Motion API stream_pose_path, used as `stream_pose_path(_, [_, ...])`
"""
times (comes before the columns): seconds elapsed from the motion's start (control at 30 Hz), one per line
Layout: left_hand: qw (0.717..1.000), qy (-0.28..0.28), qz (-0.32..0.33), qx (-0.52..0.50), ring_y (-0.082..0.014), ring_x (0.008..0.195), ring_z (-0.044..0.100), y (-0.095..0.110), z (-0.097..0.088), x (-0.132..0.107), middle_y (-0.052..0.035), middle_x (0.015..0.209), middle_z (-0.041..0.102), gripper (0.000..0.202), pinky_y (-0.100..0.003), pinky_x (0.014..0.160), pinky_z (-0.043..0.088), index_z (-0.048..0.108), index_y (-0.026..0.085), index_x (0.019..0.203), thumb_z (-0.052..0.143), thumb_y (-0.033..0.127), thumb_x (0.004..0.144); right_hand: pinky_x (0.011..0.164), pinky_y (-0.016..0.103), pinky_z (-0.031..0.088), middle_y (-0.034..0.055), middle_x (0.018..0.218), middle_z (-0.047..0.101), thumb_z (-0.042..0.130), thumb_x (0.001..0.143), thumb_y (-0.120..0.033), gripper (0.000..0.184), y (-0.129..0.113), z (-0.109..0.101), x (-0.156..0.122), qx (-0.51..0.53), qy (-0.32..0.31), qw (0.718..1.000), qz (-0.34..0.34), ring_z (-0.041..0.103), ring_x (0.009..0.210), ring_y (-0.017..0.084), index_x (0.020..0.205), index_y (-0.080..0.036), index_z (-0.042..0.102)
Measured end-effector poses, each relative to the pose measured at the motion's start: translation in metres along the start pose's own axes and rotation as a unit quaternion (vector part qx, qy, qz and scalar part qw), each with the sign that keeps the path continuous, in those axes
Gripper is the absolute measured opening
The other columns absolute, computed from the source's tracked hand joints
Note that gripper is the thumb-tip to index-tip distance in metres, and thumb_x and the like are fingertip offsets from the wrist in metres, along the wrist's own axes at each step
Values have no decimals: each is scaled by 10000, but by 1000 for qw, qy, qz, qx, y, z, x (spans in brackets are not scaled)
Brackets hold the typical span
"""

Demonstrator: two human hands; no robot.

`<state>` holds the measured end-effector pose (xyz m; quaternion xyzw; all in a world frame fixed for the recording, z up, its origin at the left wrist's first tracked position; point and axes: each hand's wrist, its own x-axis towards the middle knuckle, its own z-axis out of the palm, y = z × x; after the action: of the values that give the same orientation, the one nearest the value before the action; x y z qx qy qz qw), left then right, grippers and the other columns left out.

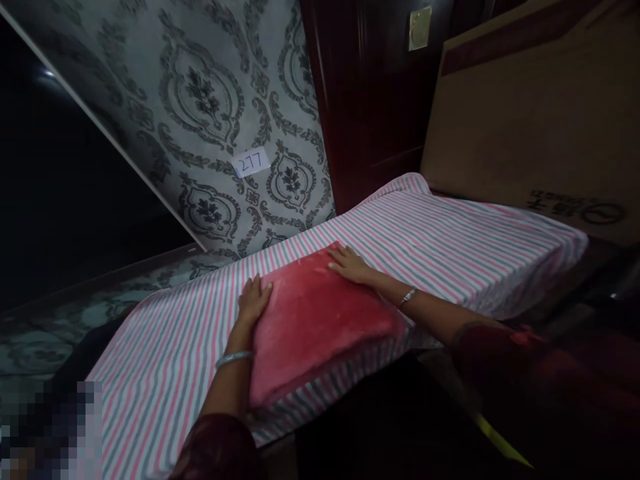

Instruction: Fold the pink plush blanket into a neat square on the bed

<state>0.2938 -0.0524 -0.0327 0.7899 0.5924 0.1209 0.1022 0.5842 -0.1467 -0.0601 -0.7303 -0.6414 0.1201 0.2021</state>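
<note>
A red plush cloth point(320, 313), folded into a flat rectangle, lies near the front edge of a table covered by a striped cloth point(170, 353). My left hand point(253, 300) rests at the red cloth's far left corner, fingers stretched forward and apart. Toward the far right corner, my right hand point(351, 264) lies flat on the red cloth with its fingers spread. Neither hand grips anything. A bangle circles my left wrist and a thin bracelet my right.
A big cardboard box point(530, 127) stands behind the table's right end. Patterned wallpaper carries a paper label point(251, 162) reading 277. At left hangs a dark screen point(75, 180); a dark red wood panel point(370, 100) with a switch plate point(419, 29) is at the back.
</note>
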Motion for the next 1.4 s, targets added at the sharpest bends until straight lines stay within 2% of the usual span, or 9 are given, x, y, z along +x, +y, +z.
stream_pose_path(0.1, [998,20,44,-37,-297,1526,232,-17,-9,-28,-187,1628,298,665,-539,1231,208,391,128,1521,373,501,971,1228,510,190,140,1652,194,363,1035,-517,655,21,-12,-52,44,20,997,-68,174,1522,317,1579,-154,333])
stream_pose_path(0.27, [973,15,228,-26,-276,1507,292,-45,-4,-124,-80,1607,380,647,-514,1238,232,383,249,1539,475,481,942,1224,513,231,91,1658,197,575,932,-573,785,43,-6,-142,74,3,966,-247,209,1515,305,1591,-238,308])
stream_pose_path(0.37, [968,8,249,38,-316,1518,253,-55,5,-165,-104,1630,323,741,-576,1223,221,327,262,1564,579,456,894,1220,523,252,89,1640,259,581,935,-375,696,45,4,-152,56,5,960,-275,191,1521,289,1575,-229,350])
stream_pose_path(0.47, [961,18,265,73,-325,1531,203,-62,14,-177,-140,1649,259,758,-587,1212,240,291,230,1577,586,358,890,1202,507,316,69,1577,397,444,942,-189,592,41,8,-142,46,27,954,-295,270,1499,247,1532,-234,433])
stream_pose_path(0.7, [947,65,310,51,-285,1543,164,-81,36,-176,-95,1676,190,842,-522,1204,312,171,285,1607,480,94,848,1183,488,362,76,1511,489,359,974,-192,521,51,18,-154,58,55,955,-286,312,1482,228,1468,-221,524])
stream_pose_path(0.9, [961,26,273,22,-303,1498,302,-80,19,-176,-77,1623,337,672,-580,1177,330,306,353,1564,539,358,934,1148,520,374,110,1412,586,532,963,-445,477,44,-8,-158,52,33,962,-266,464,1381,306,1374,-219,620])
stream_pose_path(1.03, [979,37,198,15,-275,1496,312,-32,-7,-139,-95,1585,410,555,-581,1211,246,386,278,1537,397,401,996,1128,464,403,127,1395,594,377,1029,-445,510,4,-30,-106,47,111,973,-196,530,1314,282,1425,-182,563])
stream_pose_path(1.2, [992,22,84,90,-309,1524,236,35,-15,-57,-189,1628,289,629,-581,1208,222,350,160,1547,389,462,996,1198,529,234,125,1622,296,373,1031,-489,625,-54,-15,-12,-68,74,994,-42,233,1502,332,1583,-200,328])
stream_pose_path(1.4, [986,23,22,166,-352,1494,282,21,21,-19,-178,1612,334,616,-642,1152,261,345,235,1552,301,529,1011,1183,571,170,125,1554,422,352,1025,-541,590,-43,36,21,-123,90,988,-23,293,1457,356,1511,-226,464])
